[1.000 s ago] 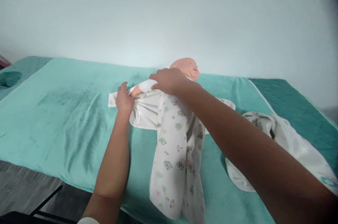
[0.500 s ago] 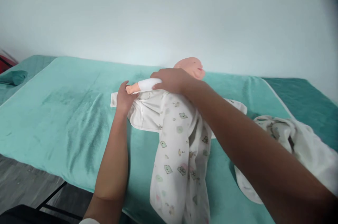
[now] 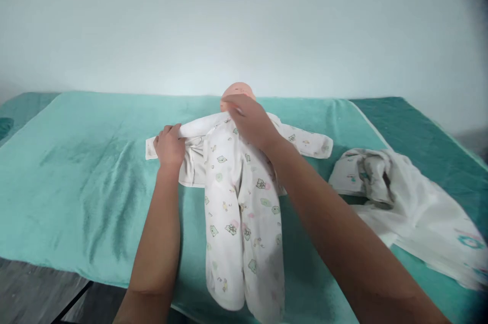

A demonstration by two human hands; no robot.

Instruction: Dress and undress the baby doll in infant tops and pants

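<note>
The sleepsuit (image 3: 236, 202) looks soft and limp (take cuff or collar); the left hand (image 3: 169, 145) pinches its sleeve (image 3: 198, 128), while the grip of the right hand (image 3: 249, 123) is unclear.

table (image 3: 419, 128) | teal towel (image 3: 95, 161) | on it: dressed doll (image 3: 236, 197), crumpled cloth (image 3: 385, 186)

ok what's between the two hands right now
A white sleeve on the doll runs from the left hand to the right hand, lying above the printed sleepsuit. This shows in the head view.
</note>
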